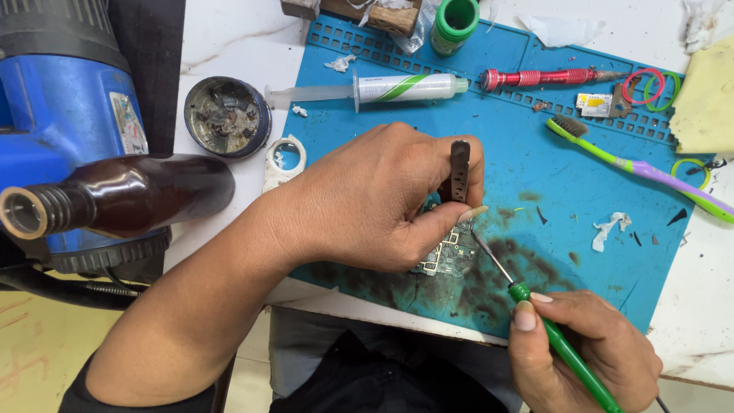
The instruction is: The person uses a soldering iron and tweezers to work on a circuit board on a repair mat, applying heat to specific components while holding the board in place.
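Left hand point(375, 203) is pinching metal tweezers point(459, 172) between thumb and fingers, grip closed on them, tips pressing down on a small circuit board point(449, 256) lying on the blue mat point(550, 176), near the mat's front edge in a dark stained patch. Right hand point(585, 348) is wrapped around a green-handled soldering iron point(566, 348), grip closed tight, thin tip point(485, 252) reaching up-left to the board's right edge, just beside the tweezers' tips. Whether the tip is touching the board, cannot tell.

Doing this well, judging from the frame: keeping the tweezers steady so the board is not sliding, holding the iron at a low angle, touching only 1 spot, keeping the left thumb off the hot tip since it is sitting very close.

Around: syringe point(382, 88) and red screwdriver point(539, 76) lying at the mat's far side, toothbrush point(642, 168) to the right, brown bottle point(122, 199) lying on the desk point(222, 38) to the left.
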